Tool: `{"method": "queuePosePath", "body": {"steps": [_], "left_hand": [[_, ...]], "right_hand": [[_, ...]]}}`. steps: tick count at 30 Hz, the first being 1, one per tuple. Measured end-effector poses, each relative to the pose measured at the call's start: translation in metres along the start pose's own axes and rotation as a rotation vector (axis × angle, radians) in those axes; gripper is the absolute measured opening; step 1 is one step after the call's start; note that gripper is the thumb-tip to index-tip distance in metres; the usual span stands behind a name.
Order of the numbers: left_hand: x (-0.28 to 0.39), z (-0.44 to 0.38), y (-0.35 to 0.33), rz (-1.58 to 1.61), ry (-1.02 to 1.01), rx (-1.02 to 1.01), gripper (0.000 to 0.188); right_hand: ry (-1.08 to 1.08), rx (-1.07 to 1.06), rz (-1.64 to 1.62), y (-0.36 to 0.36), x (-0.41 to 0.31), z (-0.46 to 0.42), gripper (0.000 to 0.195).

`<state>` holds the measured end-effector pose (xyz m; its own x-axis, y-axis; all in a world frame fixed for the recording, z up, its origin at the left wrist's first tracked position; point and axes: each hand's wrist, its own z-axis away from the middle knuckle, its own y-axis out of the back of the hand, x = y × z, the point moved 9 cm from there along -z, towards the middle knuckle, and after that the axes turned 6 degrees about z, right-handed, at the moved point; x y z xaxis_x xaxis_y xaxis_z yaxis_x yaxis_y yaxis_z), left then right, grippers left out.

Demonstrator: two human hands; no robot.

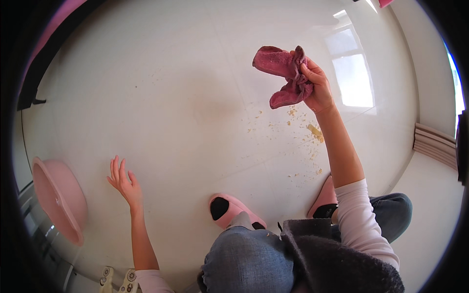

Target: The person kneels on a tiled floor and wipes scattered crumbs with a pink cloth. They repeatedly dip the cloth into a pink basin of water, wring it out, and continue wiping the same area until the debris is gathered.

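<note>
My right hand [318, 86] grips a bunched maroon cloth [280, 64], held out over the pale tiled floor. Two loose flaps of the cloth stick out to the left of my fingers. Pale crumbs [292, 111] lie scattered on the floor below and nearer to me, along with a small yellowish piece [314, 129] close to my right forearm. Off to the left, my left hand [125, 181] is held out with its fingers spread and nothing in it. A pink plastic basin [71, 197] is the nearest thing to that hand.
My feet in pink slippers [234, 210] are on the floor, under my bent knees in jeans. A black-edged piece of furniture [36, 78] stands at the upper left. Cream-coloured objects with round patterns [128, 281] are at the lower left. A wall with a ridged beige trim [434, 146] runs along the right.
</note>
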<state>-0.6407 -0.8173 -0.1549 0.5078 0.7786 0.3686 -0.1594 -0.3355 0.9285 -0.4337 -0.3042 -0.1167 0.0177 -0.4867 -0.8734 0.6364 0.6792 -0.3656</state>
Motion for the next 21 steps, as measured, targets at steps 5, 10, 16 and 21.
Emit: {"method": "queuePosePath", "body": {"steps": [5,10,16,21], "left_hand": [[-0.069,0.02,-0.097,0.124,0.124,-0.097,0.043],[-0.183,-0.028,-0.089,0.094,0.109,-0.032,0.048],[-0.109,-0.006,-0.119,-0.149,0.191,-0.25,0.044],[-0.142,-0.042,-0.099,-0.017,0.293,-0.017,0.042]], "right_hand": [[0.124,0.2,0.234,0.084,0.003,0.007,0.033],[0.185,0.616,0.518,0.166,0.017,0.017,0.032],[0.134,0.757,1.336,0.358,0.104,0.054,0.044],[0.272,0.837,1.254,0.28,0.13,0.073,0.039]]}}
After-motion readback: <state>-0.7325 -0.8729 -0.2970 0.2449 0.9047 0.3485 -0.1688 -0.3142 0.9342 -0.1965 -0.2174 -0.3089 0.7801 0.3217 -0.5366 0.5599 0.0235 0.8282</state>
